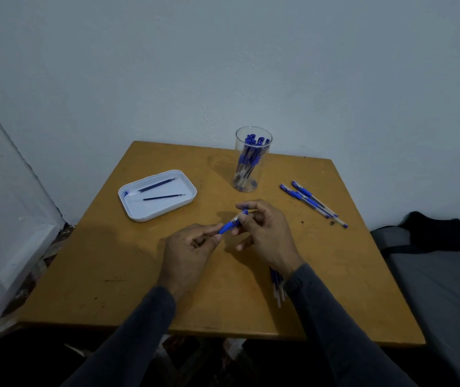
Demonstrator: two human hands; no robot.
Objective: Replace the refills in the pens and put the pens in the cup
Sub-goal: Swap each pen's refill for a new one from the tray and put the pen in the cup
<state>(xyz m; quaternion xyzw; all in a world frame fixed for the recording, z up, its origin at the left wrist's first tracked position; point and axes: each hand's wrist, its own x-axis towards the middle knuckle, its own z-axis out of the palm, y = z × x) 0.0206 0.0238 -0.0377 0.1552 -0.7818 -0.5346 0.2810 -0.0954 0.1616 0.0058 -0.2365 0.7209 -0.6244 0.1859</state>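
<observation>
Blue-gripped pen (232, 223) (clear barrel, seemingly capless), pinched by left hand (188, 248) and right hand (265, 231) above table (111, 261)

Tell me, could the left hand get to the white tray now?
Probably not at once: the left hand pinches the pen together with the right hand. The table between it and the tray looks bare, so the way is free.

Dim, bluish light; soft shadows left of the hands; wide-angle bending at the frame edges; lower corners nearly black; slight overall softness.
</observation>
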